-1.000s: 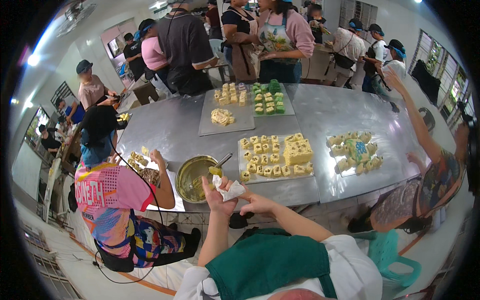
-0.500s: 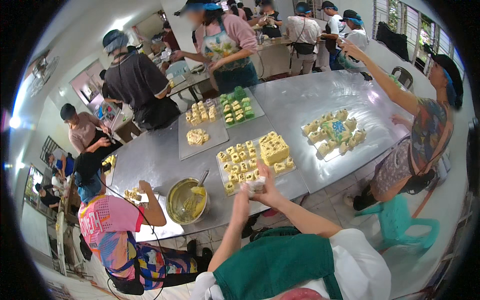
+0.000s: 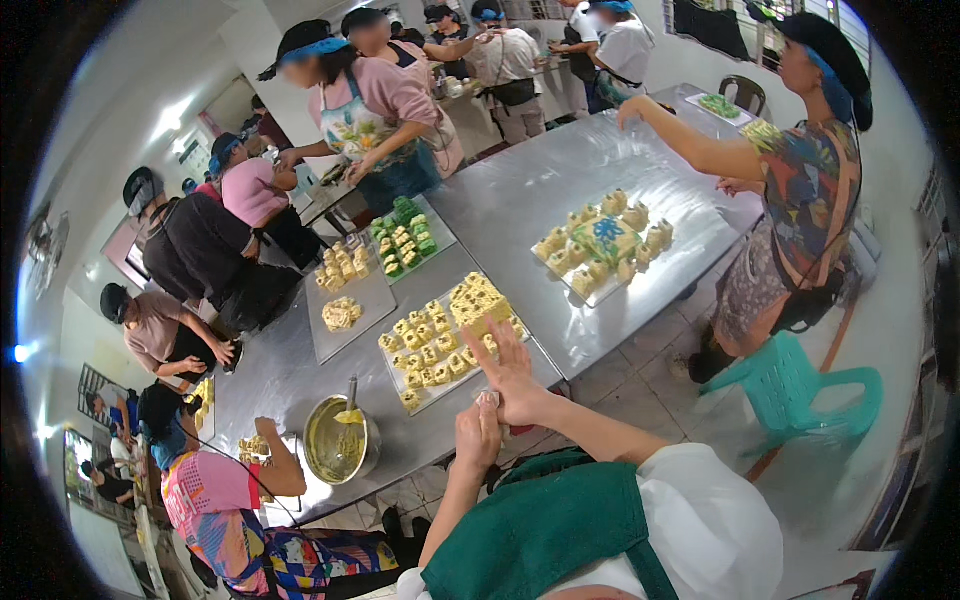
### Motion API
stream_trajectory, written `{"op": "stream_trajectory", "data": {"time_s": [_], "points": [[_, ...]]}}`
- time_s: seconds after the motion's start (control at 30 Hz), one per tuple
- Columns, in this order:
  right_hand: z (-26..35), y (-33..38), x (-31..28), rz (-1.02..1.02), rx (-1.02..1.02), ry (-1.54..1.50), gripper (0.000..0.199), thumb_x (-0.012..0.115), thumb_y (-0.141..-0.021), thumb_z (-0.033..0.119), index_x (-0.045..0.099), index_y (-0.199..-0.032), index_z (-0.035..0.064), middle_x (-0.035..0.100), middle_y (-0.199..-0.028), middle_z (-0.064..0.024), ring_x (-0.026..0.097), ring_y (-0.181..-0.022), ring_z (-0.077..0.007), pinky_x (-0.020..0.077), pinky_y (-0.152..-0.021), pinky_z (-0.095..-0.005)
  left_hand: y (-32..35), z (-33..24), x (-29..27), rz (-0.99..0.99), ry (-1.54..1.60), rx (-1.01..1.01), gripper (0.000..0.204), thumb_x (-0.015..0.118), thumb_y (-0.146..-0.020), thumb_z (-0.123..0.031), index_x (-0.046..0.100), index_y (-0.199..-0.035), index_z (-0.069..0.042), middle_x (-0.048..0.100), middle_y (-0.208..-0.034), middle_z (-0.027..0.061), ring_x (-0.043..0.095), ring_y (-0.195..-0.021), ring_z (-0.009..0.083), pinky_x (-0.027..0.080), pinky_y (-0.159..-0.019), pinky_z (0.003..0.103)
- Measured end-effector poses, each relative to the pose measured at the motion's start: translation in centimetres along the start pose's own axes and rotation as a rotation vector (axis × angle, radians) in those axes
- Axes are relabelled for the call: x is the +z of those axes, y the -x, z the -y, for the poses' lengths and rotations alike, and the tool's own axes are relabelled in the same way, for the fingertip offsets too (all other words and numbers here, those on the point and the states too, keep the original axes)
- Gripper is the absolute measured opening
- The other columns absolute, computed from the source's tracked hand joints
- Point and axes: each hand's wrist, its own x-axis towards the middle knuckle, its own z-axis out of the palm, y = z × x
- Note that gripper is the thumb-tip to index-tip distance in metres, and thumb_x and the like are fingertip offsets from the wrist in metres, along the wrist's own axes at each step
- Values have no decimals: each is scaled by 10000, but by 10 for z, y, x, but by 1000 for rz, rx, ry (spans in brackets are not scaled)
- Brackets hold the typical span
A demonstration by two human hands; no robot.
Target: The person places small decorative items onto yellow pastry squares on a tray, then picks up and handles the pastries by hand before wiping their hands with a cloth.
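Note:
My left hand (image 3: 478,435) is closed around a crumpled white tissue (image 3: 487,398) and presses it against the base of my right hand (image 3: 513,380). The fingers of my right hand are stretched out and spread, and they hold nothing. Just beyond my hands lies a tray (image 3: 432,401) with rows of small yellow frosted cake squares (image 3: 428,355). A larger yellow frosted cake (image 3: 477,300) stands at its far right corner, partly behind my right fingertips.
A metal bowl (image 3: 371,447) with yellow frosting and a spatula stands on the metal table (image 3: 505,225), left of my hands. Beyond are green cakes (image 3: 405,240) and a decorated cake (image 3: 607,240). A person (image 3: 215,480) works at left; another (image 3: 800,190) stands right, near a teal chair (image 3: 790,400).
My view has swung, shifting the table leftward. The tissue was between both hands; now my left hand grips it and my right fingers are spread. The person across the table has turned and come closer.

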Motion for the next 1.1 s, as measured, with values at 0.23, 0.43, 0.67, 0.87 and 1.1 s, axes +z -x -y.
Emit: {"op": "stream_trajectory", "data": {"time_s": [0.23, 0.43, 0.67, 0.87, 1.1], "points": [[-10, 14, -42, 110, -189, 14, 886, 697, -763, 317, 187, -1485, 260, 92, -1516, -199, 32, -1388, -472, 103, -1060, -658, 8, 18, 31, -271, 706, -702, 510, 270, -1010, -449, 563, -983, -33, 609, -923, 53, 568, -838, 203, 448, -715, 350], [-13, 28, -33, 168, -298, -140, 618, 595, -882, 346, 341, -1435, 239, 151, -1527, -163, 72, -1411, -412, 167, -1106, -558, 7, -5, 18, -206, 1384, -312, 710, 253, -962, -578, 290, -1412, -31, 390, -1415, 134, 369, -1313, 285, 272, -1101, 422], [-7, 36, 0, 111, -290, -342, 394, 505, -937, 220, 495, -1327, 169, 281, -1503, -85, 187, -1408, -330, 238, -1106, -481, 18, -37, 10, -94, 1663, -311, 886, 268, -880, -713, 226, -1447, -32, 280, -1487, 123, 236, -1382, 295, 157, -1143, 438], [-14, 32, 4, 125, -227, -726, 359, 509, -934, 52, 528, -1290, 96, 451, -1410, -62, 338, -1356, -263, 310, -1090, -372, 23, -31, 11, -129, 1625, -369, 848, 284, -885, -706, 274, -1435, -61, 322, -1458, 107, 302, -1342, 266, 197, -1118, 451], [-13, 22, 0, 389, 322, -1690, 290, 486, -956, 132, 525, -1236, 65, 576, -1166, -37, 554, -1062, -135, 435, -917, -295, 22, 5, 18, -574, 760, -190, 673, 392, -949, -542, 259, -1439, -101, 401, -1391, 119, 338, -1311, 250, 257, -1087, 417]]}}
